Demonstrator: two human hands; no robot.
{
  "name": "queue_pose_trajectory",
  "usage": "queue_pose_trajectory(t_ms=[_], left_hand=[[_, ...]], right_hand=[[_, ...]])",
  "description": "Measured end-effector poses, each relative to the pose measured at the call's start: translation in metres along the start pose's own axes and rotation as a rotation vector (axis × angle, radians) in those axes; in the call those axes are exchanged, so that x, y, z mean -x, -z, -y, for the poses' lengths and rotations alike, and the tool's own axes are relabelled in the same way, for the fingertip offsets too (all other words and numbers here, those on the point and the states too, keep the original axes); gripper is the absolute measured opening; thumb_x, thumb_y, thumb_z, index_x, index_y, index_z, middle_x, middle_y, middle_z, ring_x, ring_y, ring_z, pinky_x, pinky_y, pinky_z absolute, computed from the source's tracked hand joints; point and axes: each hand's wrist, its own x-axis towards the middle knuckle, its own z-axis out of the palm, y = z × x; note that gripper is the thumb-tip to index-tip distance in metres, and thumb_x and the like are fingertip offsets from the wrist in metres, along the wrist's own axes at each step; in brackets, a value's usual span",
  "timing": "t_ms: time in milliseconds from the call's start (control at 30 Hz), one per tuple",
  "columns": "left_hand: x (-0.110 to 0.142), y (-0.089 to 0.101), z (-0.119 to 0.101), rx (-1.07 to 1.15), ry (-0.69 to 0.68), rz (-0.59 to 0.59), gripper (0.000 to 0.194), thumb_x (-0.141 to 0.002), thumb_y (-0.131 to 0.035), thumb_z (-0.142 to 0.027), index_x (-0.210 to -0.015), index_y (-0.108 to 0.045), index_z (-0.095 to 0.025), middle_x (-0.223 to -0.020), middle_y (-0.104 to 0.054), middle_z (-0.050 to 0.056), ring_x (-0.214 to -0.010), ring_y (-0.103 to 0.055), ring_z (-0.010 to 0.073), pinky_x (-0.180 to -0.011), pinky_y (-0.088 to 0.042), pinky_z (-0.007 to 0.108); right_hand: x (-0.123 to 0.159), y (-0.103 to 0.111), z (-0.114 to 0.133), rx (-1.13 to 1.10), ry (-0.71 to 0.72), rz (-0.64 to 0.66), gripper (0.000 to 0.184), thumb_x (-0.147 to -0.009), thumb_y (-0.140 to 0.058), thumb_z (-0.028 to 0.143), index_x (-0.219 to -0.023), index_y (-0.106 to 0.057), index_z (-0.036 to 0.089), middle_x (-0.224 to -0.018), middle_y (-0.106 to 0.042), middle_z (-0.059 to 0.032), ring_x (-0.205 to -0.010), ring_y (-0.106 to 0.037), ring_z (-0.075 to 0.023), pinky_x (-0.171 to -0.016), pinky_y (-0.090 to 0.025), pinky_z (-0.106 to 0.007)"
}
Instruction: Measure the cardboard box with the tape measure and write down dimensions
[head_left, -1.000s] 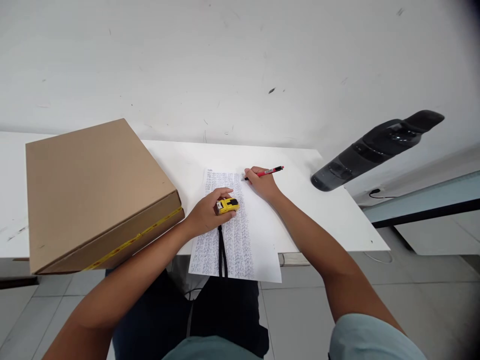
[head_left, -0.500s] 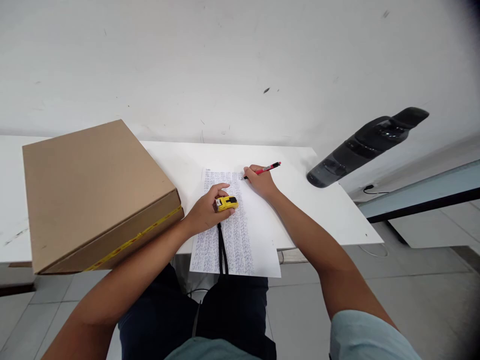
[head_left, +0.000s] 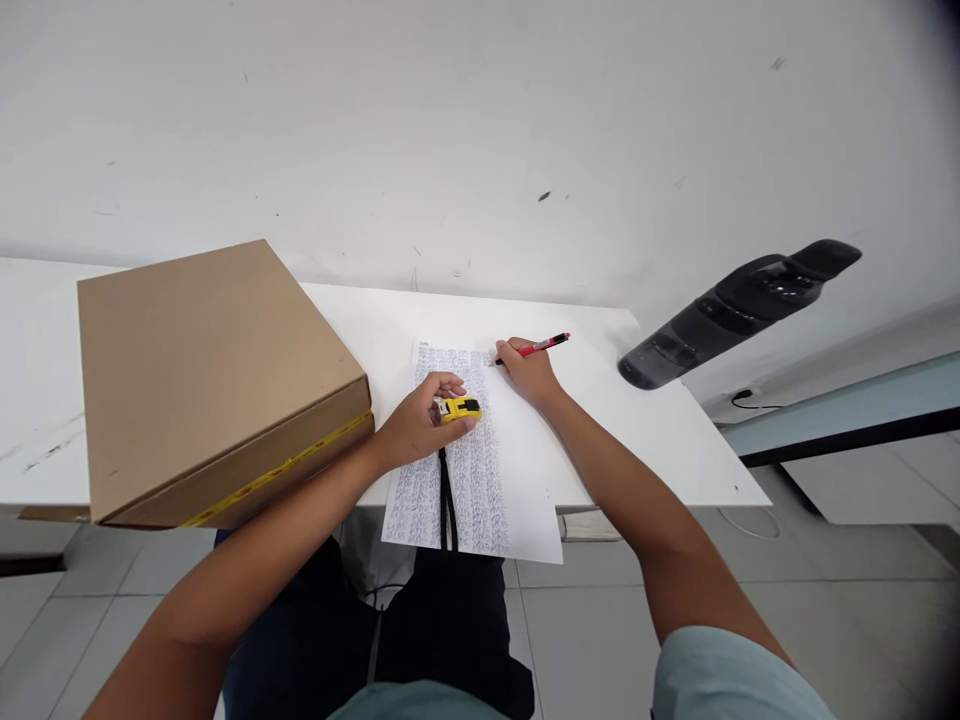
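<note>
My left hand (head_left: 418, 425) is closed around a yellow and black tape measure (head_left: 460, 409), gripped between thumb and fingers above the paper. A black strap (head_left: 448, 505) hangs from it across the sheet. Between the fingers of my right hand (head_left: 531, 370) is a red and black pen (head_left: 544, 346), its tip at the upper part of the sheet of paper (head_left: 529, 520). Columns of small handwriting fill the sheet's left and middle, while its right side is blank. The paper's lower end sticks out past the table's front edge.
A cardboard box (head_left: 217, 370) with yellow tape along its side stands left of my left arm. At the right of the white table (head_left: 585, 335) is a dark vacuum-like device (head_left: 720, 315). Behind the table rises a white wall (head_left: 390, 130). A black plug (head_left: 742, 396) sits lower right.
The view has shifted slightly, so the box and both hands appear a little further right. Both hands keep their holds on the tape measure and the pen.
</note>
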Motion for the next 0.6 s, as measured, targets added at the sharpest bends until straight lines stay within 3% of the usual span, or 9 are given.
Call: queue_pose_trajectory(t_ms=[233, 600], left_hand=[[-0.0009, 0.001, -0.0013, 0.034, -0.007, -0.01, 0.042, -0.085, -0.076, -0.046, -0.101, -0.044, -0.024, -0.129, -0.055, 0.008, -0.101, -0.059, 0.0166, -0.08, -0.051, 0.03], [-0.0017, 0.0005, -0.0005, 0.022, -0.022, -0.043, 0.045, -0.085, -0.076, -0.045, -0.094, -0.036, -0.024, -0.125, -0.053, 0.005, -0.094, -0.057, 0.013, -0.08, -0.048, 0.029]], right_hand=[[-0.0009, -0.0016, -0.0018, -0.02, -0.002, -0.059, 0.032, -0.087, -0.054, 0.036, -0.058, -0.055, 0.022, -0.052, -0.045, 0.004, -0.056, -0.042, -0.0152, -0.059, -0.036, -0.03], [-0.0016, 0.0004, -0.0039, -0.029, 0.003, -0.031, 0.032, -0.085, -0.056, 0.036, -0.057, -0.056, 0.022, -0.051, -0.046, 0.0037, -0.055, -0.041, -0.0147, -0.057, -0.035, -0.03]])
